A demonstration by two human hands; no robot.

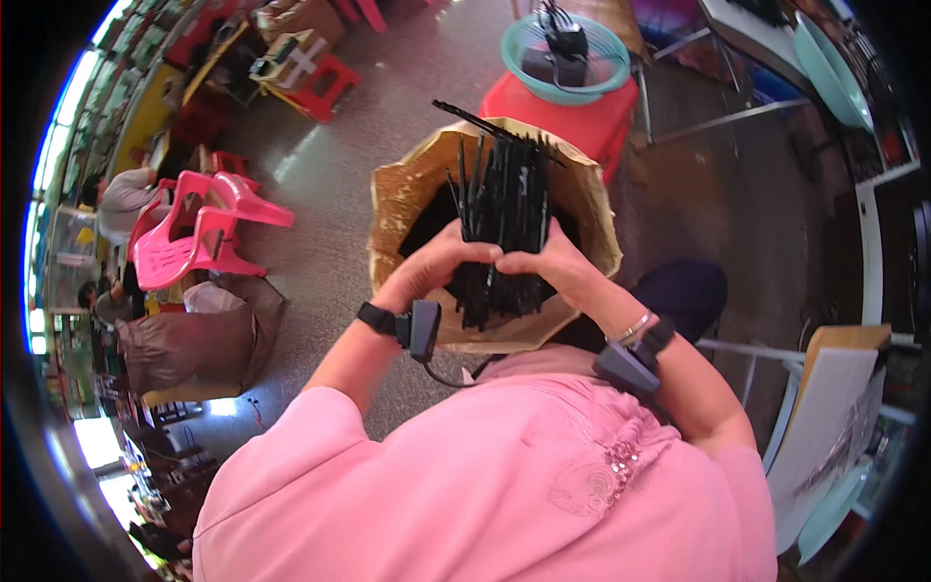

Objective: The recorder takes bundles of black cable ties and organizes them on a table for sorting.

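Both my hands grip one thick bundle of thin black sticks [509, 194] over the mouth of a large brown paper sack [398, 189]. My left hand [441, 260] wraps the bundle's left side, and my right hand [553, 260] wraps its right side. The two thumbs meet across the front. A few sticks splay out at the upper left, and one long stick lies slanted across the top. More black material shows inside the sack, partly hidden by my hands and the bundle. What the sticks are made of I cannot tell.
Just beyond the sack stands a red stool [504, 102] bearing a turquoise plastic basket [519, 63] with black items in it. Pink plastic chairs [199, 257] and a brown covered heap [194, 344] are at the left. A board-topped piece of furniture [834, 398] stands at the right.
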